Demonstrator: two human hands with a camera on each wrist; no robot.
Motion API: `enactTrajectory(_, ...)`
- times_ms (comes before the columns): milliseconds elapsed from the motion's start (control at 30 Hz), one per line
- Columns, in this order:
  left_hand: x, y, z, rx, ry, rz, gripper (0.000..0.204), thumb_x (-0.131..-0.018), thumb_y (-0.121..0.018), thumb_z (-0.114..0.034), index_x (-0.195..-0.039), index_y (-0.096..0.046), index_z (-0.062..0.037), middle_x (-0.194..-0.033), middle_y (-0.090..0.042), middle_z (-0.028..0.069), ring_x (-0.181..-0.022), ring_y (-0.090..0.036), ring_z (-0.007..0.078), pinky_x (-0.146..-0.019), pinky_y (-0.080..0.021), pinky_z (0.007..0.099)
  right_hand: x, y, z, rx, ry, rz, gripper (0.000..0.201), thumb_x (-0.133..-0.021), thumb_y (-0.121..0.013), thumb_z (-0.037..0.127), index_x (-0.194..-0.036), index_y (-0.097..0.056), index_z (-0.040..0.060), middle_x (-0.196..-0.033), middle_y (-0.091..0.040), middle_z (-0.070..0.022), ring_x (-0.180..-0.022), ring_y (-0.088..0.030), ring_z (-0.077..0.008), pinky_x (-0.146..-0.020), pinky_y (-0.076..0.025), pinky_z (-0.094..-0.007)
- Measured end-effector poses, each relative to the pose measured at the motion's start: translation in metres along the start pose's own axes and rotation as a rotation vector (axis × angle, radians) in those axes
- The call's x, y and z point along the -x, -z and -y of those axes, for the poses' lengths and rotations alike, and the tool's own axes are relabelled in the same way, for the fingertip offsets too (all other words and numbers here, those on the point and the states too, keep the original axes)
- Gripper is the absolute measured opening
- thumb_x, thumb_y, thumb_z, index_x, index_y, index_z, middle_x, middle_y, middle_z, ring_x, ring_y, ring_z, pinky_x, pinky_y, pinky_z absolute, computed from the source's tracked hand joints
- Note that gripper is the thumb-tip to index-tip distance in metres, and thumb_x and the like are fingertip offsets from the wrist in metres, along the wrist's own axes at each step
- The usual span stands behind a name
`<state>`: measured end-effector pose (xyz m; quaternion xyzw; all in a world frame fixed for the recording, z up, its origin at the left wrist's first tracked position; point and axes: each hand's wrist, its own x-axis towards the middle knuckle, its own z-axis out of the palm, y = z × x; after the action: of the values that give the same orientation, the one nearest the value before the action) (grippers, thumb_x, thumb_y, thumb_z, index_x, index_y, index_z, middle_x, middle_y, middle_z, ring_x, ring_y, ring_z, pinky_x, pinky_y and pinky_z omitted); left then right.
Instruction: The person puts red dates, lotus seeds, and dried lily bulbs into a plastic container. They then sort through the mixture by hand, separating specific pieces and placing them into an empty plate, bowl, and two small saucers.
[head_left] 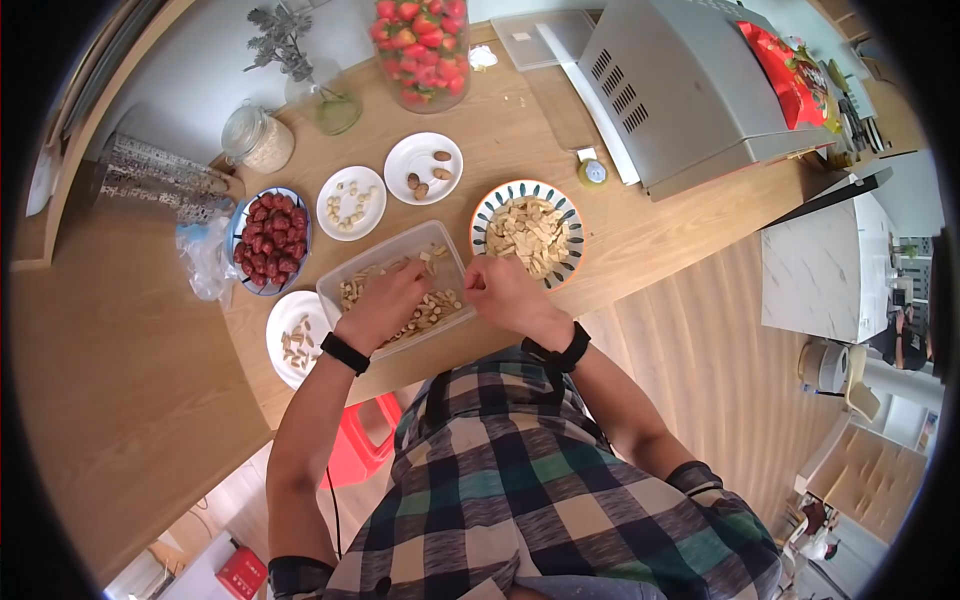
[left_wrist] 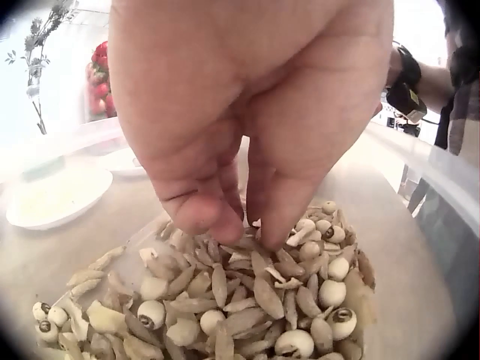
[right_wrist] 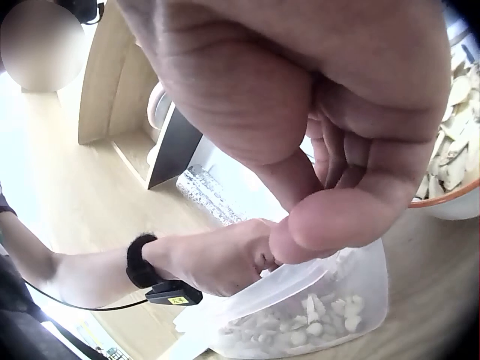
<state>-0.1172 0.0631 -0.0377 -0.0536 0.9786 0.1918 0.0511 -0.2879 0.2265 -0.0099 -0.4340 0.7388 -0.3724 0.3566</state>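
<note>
A clear plastic container (head_left: pixel 330 290) holds slim tan pieces (left_wrist: pixel 268 298) and round white seeds (left_wrist: pixel 295 343). Into it reaches the left hand (head_left: pixel 385 303), its fingertips low among the pieces in the left wrist view, with a small pale bit between thumb and fingers. The right hand (head_left: pixel 512 298) is at the container's right edge, fingers curled and thumb tip (right_wrist: pixel 289 244) against a finger; nothing shows between them. Beside it, a patterned plate (head_left: pixel 480 212) bears pale flat slices (head_left: pixel 528 235).
White plates with seeds (head_left: pixel 350 205), brown nuts (head_left: pixel 421 190) and tan pieces (head_left: pixel 297 345) surround the container. A blue-rimmed plate of red dates (head_left: pixel 270 240) is at the left. Behind are a grain jar (head_left: pixel 262 145), a vase (head_left: pixel 335 108), strawberries (head_left: pixel 425 50) and a silver appliance (head_left: pixel 660 90).
</note>
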Motion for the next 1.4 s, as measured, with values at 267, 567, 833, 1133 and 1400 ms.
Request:
enactTrajectory(267, 0.008, 0.012, 0.000, 0.035, 0.067, 0.062, 0.018, -0.083, -0.062, -0.002, -0.098, -0.071, -0.0031, -0.099, -0.062, 0.0153, -0.095, -0.067, 0.0345, -0.082, -0.055, 0.0459, -0.001, -0.003, -0.006, -0.050, 0.003, 0.024, 0.009, -0.085, -0.071, 0.004, -0.085, -0.065, -0.0029, -0.067, -0.068, -0.0110, -0.051, -0.067, -0.0183, -0.048, -0.052, -0.0311)
enactTrajectory(567, 0.035, 0.042, -0.013, 0.586, 0.358, -0.162, 0.009, -0.089, -0.066, -0.004, -0.092, -0.068, 0.0043, -0.080, -0.066, 0.0196, -0.074, -0.066, 0.0316, -0.066, -0.050, 0.0400, 0.000, 0.001, 0.015, 0.123, 0.114, 0.001, 0.010, -0.081, -0.072, 0.007, -0.088, -0.071, 0.0004, -0.080, -0.071, -0.0201, -0.077, -0.070, -0.0376, -0.072, -0.056, -0.0445)
enactTrajectory(833, 0.033, 0.053, -0.036, 0.715, 0.351, -0.167, 0.010, -0.092, -0.070, -0.003, -0.099, -0.069, 0.0044, -0.080, -0.065, 0.0065, -0.069, -0.061, 0.0099, -0.061, -0.048, 0.0274, -0.009, -0.020, 0.036, -0.117, 0.369, 0.050, 0.012, -0.086, -0.070, 0.007, -0.095, -0.073, 0.0002, -0.082, -0.071, -0.0179, -0.073, -0.068, -0.0363, -0.067, -0.054, -0.0437)
enactTrajectory(1133, 0.033, 0.030, -0.008, 0.485, 0.026, -0.172, 0.014, -0.087, -0.068, 0.002, -0.101, -0.070, 0.0026, -0.088, -0.069, 0.0110, -0.081, -0.067, 0.0269, -0.073, -0.053, 0.0377, 0.004, 0.054, -0.001, 0.073, 0.104, -0.329, 0.012, -0.084, -0.073, 0.003, -0.095, -0.075, -0.0029, -0.078, -0.074, -0.0159, -0.065, -0.071, -0.0207, -0.062, -0.055, -0.0302)
enactTrajectory(1400, 0.003, 0.020, -0.020, 0.198, -0.134, 0.121, 0.019, -0.081, -0.063, -0.003, -0.097, -0.072, -0.0049, -0.100, -0.062, 0.0120, -0.100, -0.064, 0.0313, -0.084, -0.054, 0.0412, 0.007, 0.085, -0.011, 0.263, -0.122, -0.530, 0.018, -0.085, -0.073, 0.009, -0.099, -0.074, -0.0017, -0.074, -0.070, -0.0205, -0.066, -0.071, -0.0330, -0.061, -0.055, -0.0387)
